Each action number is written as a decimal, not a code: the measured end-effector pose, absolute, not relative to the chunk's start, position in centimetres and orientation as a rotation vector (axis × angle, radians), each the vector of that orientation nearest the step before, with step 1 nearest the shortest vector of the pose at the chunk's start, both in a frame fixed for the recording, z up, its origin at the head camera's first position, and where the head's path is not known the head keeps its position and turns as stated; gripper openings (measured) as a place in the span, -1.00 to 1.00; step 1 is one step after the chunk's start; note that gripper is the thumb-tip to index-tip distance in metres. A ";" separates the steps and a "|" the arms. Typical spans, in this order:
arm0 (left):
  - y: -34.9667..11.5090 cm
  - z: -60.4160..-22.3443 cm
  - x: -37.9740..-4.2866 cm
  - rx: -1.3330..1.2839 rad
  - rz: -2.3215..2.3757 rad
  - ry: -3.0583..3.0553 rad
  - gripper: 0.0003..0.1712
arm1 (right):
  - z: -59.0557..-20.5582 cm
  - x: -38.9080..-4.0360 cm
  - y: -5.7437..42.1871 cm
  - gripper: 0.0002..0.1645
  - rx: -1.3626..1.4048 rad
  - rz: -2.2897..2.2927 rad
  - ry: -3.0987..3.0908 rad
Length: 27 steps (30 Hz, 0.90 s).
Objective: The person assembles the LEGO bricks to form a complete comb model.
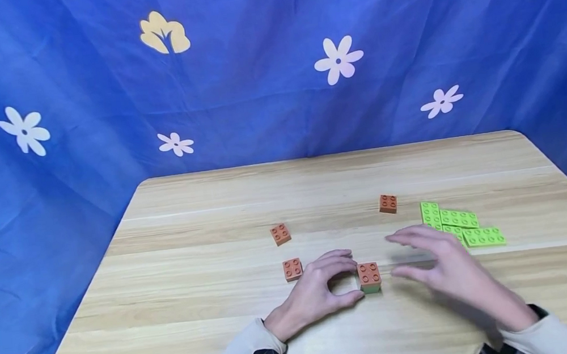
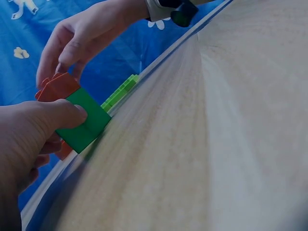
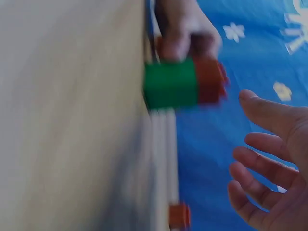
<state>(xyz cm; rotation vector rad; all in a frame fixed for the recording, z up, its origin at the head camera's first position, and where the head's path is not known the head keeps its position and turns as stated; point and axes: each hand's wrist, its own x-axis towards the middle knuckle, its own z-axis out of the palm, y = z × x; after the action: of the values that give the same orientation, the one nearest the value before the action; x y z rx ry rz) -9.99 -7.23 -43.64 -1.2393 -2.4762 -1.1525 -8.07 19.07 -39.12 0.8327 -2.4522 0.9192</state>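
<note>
My left hand (image 1: 320, 290) pinches a small stack: a green building block (image 2: 86, 120) with an orange-brown brick (image 1: 368, 272) on top of it. In the left wrist view the thumb (image 2: 65, 113) lies flat on the green side. The stack stands upright at the table surface. To its right, my right hand (image 1: 442, 258) hovers apart from it, fingers spread and holding nothing. The right wrist view has that hand's fingers (image 3: 264, 144) loosely bent beside the orange-brown top.
Two loose orange-brown bricks, a nearer one (image 1: 292, 269) and a farther one (image 1: 280, 234), lie left of the stack. Another brick (image 1: 388, 204) sits farther back. Several light green bricks (image 1: 484, 237) lie grouped at the right on the wooden table (image 1: 198, 299). Behind hangs a blue curtain (image 1: 254, 88).
</note>
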 end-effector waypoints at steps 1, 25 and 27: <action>-7.2 -43.6 -10.0 -1.238 -1.158 -2.474 -0.49 | -38.9 -8.2 19.8 -0.34 0.801 0.919 -2.444; -7.3 -43.6 -10.1 -1.231 -1.210 -2.471 -0.51 | -39.5 -8.4 28.3 -0.41 0.474 0.703 -2.512; -7.3 -43.6 -10.1 -1.231 -1.210 -2.475 -0.51 | -39.7 -8.3 28.7 -0.40 0.465 0.686 -2.518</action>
<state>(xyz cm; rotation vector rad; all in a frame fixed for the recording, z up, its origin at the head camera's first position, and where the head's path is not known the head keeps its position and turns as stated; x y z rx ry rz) -10.07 -7.26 -43.60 -1.2310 -2.4745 -1.2100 -8.31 28.66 -39.74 0.4646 -2.5185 0.6856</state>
